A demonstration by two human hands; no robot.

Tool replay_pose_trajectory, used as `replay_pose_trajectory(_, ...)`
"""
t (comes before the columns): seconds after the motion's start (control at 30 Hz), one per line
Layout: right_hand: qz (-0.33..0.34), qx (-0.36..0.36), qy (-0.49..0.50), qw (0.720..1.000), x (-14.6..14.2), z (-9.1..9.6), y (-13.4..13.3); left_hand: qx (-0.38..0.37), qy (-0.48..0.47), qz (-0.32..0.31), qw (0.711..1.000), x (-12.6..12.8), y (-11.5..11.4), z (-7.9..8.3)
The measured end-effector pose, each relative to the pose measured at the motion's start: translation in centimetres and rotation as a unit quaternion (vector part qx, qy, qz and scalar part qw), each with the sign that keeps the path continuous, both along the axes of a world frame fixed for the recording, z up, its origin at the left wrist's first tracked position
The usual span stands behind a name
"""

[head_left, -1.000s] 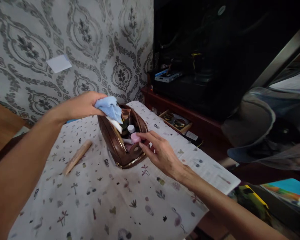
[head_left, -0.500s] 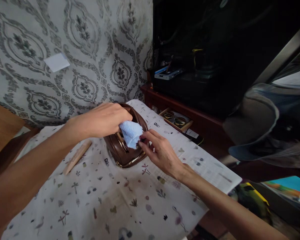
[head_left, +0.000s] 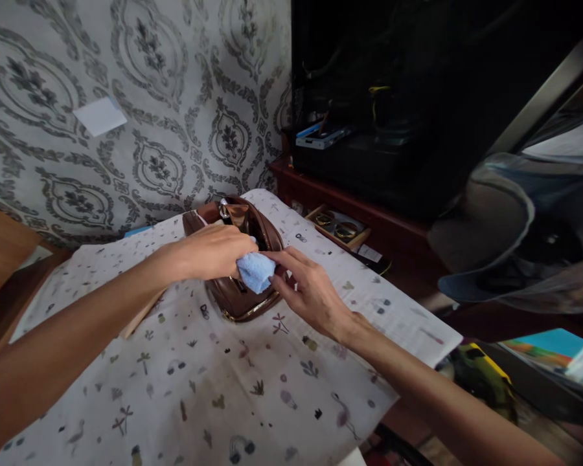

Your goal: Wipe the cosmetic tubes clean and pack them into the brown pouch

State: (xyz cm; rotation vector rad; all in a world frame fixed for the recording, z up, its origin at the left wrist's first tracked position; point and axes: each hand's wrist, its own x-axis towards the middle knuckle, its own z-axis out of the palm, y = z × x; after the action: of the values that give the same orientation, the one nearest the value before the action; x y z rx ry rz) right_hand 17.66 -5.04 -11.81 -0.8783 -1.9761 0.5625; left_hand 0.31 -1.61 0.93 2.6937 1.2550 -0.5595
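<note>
- The left hand (head_left: 218,249) reaches in from the left, over the bag, palm down and fingers curled closed around a blue cloth (head_left: 256,273).
- The cloth is bunched over the near part of the bag's opening, between the two hands.
- The right hand (head_left: 311,288) comes from the right, half open with bent fingers; its thumb and fingertips meet the right edge of the cloth. Whether they grip anything beneath it, I cannot tell.
- The brown bag (head_left: 245,305) sits upright toward the far side of the bench (head_left: 214,388), unzipped, its gold zip (head_left: 260,307) showing at the near end.
- A shiny brown item (head_left: 238,217) stands inside the far end of the bag; the hands and cloth hide much of what else is in there.
- A white printed cover (head_left: 262,421) is spread on the bench.
- Left of the bag lies a tan stick (head_left: 135,322), mostly hidden behind the left forearm.
- Right of the bag, beyond the bench's edge, a shallow box (head_left: 361,242) holds glasses (head_left: 346,230).
- On the far wall (head_left: 175,129) is a white card (head_left: 100,116).
</note>
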Motion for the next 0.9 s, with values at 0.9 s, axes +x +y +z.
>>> replay_pose_trajectory(0.9, -0.02, 0.01, 0.01, 1.0, -0.6, -0.3, -0.4, 0.18, -0.283, 0.372, 0.866, -15.1, -8.5, -8.0)
